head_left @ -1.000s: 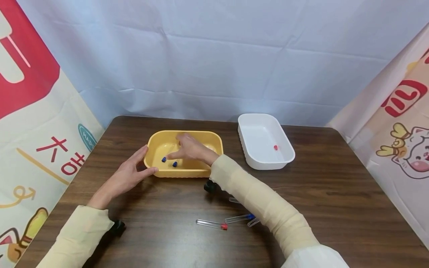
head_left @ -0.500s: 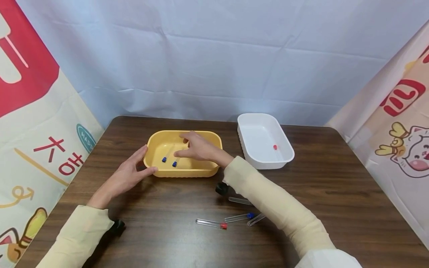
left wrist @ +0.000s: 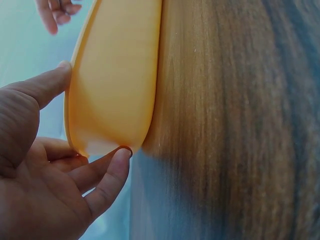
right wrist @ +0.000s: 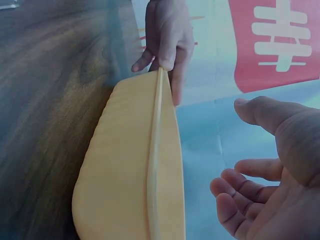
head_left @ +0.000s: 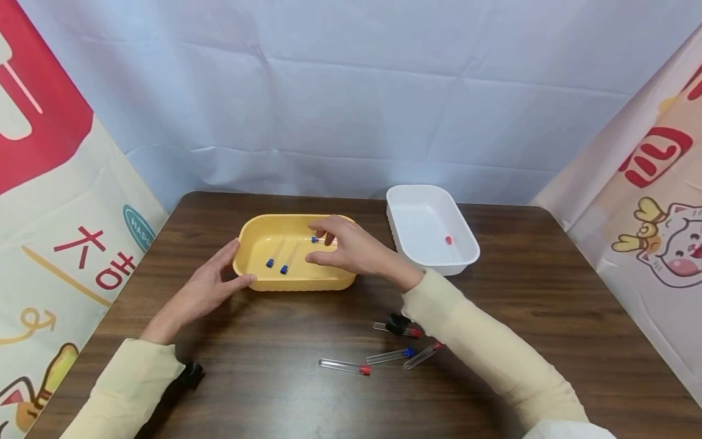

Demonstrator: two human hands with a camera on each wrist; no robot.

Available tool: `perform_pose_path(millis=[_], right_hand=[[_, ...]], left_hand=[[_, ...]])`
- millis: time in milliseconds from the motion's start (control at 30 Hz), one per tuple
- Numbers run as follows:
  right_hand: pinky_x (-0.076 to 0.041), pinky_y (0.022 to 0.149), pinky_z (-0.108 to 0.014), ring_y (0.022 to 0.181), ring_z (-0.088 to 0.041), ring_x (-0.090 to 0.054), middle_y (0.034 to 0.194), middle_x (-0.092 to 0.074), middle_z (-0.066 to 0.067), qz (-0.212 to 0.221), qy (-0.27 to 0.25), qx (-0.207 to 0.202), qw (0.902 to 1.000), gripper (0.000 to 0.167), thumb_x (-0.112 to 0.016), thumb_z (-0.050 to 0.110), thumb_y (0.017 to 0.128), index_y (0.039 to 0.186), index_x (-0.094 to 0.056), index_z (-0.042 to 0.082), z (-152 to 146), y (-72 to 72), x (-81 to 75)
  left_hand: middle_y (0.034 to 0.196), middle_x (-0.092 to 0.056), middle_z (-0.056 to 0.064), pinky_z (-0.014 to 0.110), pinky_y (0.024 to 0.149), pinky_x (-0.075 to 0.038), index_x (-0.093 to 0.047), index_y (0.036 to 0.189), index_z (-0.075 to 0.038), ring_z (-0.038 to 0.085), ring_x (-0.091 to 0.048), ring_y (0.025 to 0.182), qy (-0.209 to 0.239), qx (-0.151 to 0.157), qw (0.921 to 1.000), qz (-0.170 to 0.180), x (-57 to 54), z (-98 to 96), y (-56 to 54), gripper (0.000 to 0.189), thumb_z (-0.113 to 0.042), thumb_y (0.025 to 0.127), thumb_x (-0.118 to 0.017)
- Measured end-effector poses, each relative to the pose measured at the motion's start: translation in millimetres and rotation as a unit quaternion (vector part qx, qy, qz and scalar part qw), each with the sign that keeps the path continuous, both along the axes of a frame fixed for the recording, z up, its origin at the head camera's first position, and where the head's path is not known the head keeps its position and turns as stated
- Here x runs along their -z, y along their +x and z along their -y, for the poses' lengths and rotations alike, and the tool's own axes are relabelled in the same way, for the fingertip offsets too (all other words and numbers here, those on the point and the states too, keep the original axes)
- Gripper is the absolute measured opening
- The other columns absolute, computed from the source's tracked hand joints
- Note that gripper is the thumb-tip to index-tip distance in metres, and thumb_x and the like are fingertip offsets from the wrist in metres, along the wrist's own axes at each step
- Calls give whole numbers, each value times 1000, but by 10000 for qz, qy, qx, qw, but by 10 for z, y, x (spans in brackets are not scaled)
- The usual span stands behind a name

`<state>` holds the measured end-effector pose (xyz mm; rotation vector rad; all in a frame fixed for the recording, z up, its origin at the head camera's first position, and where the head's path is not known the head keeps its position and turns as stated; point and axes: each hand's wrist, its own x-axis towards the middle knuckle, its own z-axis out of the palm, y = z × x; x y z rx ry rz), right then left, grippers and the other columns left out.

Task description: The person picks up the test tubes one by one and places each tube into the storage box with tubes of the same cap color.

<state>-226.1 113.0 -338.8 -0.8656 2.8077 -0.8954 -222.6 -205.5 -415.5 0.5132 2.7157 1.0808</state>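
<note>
My left hand (head_left: 205, 289) holds the left end of a yellow plastic bin (head_left: 301, 285), its thumb at the front rim and its fingers round the end wall. My right hand (head_left: 356, 244) is over the bin's right side, thumb and fingers apart; in the right wrist view nothing lies between them. Inside the bin lie two blue-capped test tubes (head_left: 289, 258) side by side on a slant. A third test tube's blue cap (head_left: 315, 239) shows near the right fingertips; the hand partly hides its glass.
A white bin (head_left: 422, 225) at the back right holds a test tube with a red cap (head_left: 448, 240). On the table in front lie several capped test tubes, among them a red-capped one (head_left: 342, 366) and a blue-capped one (head_left: 388, 356). A black wrist device hangs over another.
My right hand has drawn back rightward across the yellow bin, uncovering the blue-capped test tubes and, under its fingers, the third one. The left hand keeps its place at the bin.
</note>
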Motion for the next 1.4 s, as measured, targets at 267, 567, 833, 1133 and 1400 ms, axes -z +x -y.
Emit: perform_pose_path(millis=[267, 567, 833, 1133, 1400], right_hand=[[-54, 82, -32, 104, -20, -63, 121, -66, -9, -178, -223, -67, 9996, 54, -78, 30, 94, 139, -62, 4, -242, 273, -65], [-57, 76, -35, 88, -15, -63, 106, -70, -3, -203, -606, -49, 9979, 37, -78, 20, 93, 125, -70, 3, -473, 553, -50], [-54, 72, -33, 86, -12, -61, 97, -69, 6, -80, -621, 36, 9980, 33, -78, 19, 94, 123, -71, 5, -680, 788, 11], [-57, 71, -35, 85, -8, -62, 98, -69, 7, -177, -572, 214, 9980, 30, -79, 15, 92, 121, -73, 7, -841, 987, 105], [-58, 72, -33, 85, -6, -63, 101, -71, 3, -236, -390, 355, 9983, 31, -80, 13, 91, 121, -73, 7, -922, 1131, 174]], left_hand=[[171, -11, 20, 64, 117, -26, -11, 165, -4, 44, -24, 152, -22, -12, 10000, -18, -51, -4, 49, 103, -54, 96, -68], [171, -11, 20, 64, 117, -26, -11, 165, -4, 45, -24, 151, -34, -23, 10000, 7, -62, -1, 75, 102, -53, 97, -68], [171, -11, 20, 65, 117, -26, -10, 166, -5, 45, -24, 151, -42, 0, 10000, 26, -57, -2, 69, 103, -55, 97, -68], [171, -11, 20, 65, 116, -27, -9, 166, -5, 46, -26, 151, -46, 7, 10000, 46, -57, -3, 64, 103, -55, 97, -67], [171, -10, 20, 66, 116, -26, -9, 166, -5, 46, -23, 152, -27, 39, 10000, 28, -50, 5, 65, 103, -55, 97, -67]])
